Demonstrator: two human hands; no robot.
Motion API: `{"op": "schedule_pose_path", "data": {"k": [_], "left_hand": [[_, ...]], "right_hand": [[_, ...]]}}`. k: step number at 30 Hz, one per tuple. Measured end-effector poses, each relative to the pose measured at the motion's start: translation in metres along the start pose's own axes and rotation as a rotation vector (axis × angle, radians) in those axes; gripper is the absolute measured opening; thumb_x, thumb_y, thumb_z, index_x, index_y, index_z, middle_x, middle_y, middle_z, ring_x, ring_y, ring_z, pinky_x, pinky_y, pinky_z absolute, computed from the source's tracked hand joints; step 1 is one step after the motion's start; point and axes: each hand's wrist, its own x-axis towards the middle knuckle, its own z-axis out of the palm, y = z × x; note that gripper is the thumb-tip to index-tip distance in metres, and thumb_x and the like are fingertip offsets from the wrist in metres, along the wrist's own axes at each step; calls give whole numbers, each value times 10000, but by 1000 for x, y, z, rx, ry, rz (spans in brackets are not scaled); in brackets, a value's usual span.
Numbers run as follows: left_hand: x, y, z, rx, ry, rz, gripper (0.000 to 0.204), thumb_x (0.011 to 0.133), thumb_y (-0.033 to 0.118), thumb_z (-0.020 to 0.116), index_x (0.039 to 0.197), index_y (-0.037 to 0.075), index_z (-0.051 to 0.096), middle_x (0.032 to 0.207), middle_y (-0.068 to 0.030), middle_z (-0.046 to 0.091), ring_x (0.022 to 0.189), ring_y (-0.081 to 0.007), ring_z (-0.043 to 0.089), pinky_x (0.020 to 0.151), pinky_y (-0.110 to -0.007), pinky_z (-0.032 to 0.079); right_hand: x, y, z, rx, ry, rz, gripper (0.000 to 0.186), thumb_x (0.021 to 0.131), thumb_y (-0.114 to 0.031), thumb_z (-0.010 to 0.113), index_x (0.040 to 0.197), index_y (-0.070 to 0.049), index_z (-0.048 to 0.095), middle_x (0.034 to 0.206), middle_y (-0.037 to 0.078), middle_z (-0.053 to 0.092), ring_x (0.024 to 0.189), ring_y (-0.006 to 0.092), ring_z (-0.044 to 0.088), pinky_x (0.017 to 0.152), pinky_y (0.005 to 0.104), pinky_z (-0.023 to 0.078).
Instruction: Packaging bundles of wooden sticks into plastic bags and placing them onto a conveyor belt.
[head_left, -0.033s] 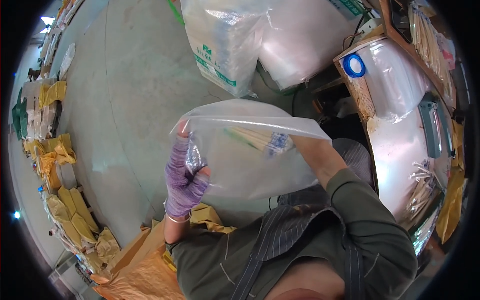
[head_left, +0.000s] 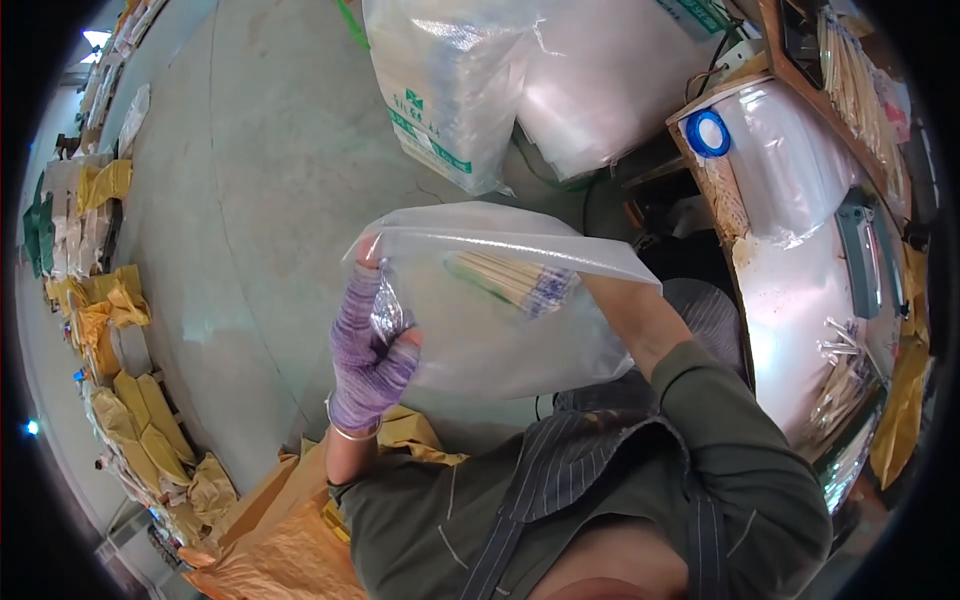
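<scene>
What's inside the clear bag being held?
Through the clear bag: a bundle of thin pale sticks with blue markings toward its right end. The right forearm reaches in; the right hand is obscured, its grip unclear.

beyond left hand: passage over floor | ahead: filled plastic bags block | right: workbench blocks

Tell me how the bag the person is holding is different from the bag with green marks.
The held bag shows no marks; the green-marked bag has green printing.
The held bag is gripped by the left hand; the green-marked bag rests on the floor.
The held bag looks roomy, with a stick bundle showing through; the green-marked bag looks stuffed.
Both look like see-through plastic.
</scene>
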Motion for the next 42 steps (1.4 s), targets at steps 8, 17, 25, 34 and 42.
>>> {"op": "schedule_pose_path", "data": {"k": [8,17,25,34,42], "left_hand": [[-11,-22,-2,-410,78,-254,711,690,-26,581,1319,21,251,1300,-81,377,721,-40,441,673,-176,399],[114,-68,-29,-614,351,-92,204,837,90,418,931,14,583,1292,-141,349,1182,-258,356,971,-379,305],[121,173,273,-262,-203,286,439,822,149,451,1234,14,384,1270,-146,389,1152,-252,389,922,-341,342],[68,216,646,214,-676,788,658,716,421,560,1185,-11,402,1190,-222,418,1101,-343,398,929,-394,324],[9,213,660,113,-618,1083,548,744,390,540,1084,-31,455,1008,-195,516,941,-322,476,832,-395,359]], "right_hand": [[-75,-37,0,-208,-391,204,343,803,-321,526,919,-3,581,738,63,590,680,203,566,638,324,433],[-160,-41,-31,-1809,941,-393,82,666,-131,478,689,-57,454,534,107,445,450,202,442,418,339,371],[-475,156,-51,-545,2200,239,411,716,-188,642,1072,-39,500,1053,160,527,964,277,517,848,340,407],[-665,291,-89,708,2295,-295,239,772,-152,573,984,-43,556,731,-6,536,599,105,504,550,230,439],[-698,283,-163,-361,2777,608,275,716,-272,587,832,-23,591,747,120,579,670,252,565,609,312,444]]}}
